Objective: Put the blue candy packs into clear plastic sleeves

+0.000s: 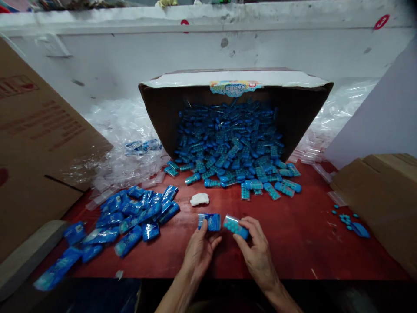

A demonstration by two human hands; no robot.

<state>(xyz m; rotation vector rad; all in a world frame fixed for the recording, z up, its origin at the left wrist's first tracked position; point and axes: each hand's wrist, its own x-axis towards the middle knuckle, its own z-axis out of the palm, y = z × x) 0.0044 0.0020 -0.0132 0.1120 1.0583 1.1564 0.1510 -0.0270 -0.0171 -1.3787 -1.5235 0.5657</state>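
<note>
Between the thumb and fingers of my left hand (pixel 199 250) is a flat blue printed sleeve (pixel 213 222). My right hand (pixel 259 254) grips a small clear container (pixel 233 225) with a blue cap end, filled with turquoise candy balls. Sleeve and container are held close together, a small gap apart, above the red table (pixel 182 263). Just beyond my hands lies a crumpled white wad (pixel 200 199). To the left is a pile of blue-wrapped packs (pixel 130 217).
A cardboard box (pixel 293 126) on its side spills many candy containers (pixel 228 148) onto the table. Clear plastic sleeves (pixel 117 143) heap left of it. Cartons stand at the left (pixel 42 130) and right (pixel 381 195). Loose turquoise balls (pixel 345 219) lie near the right carton.
</note>
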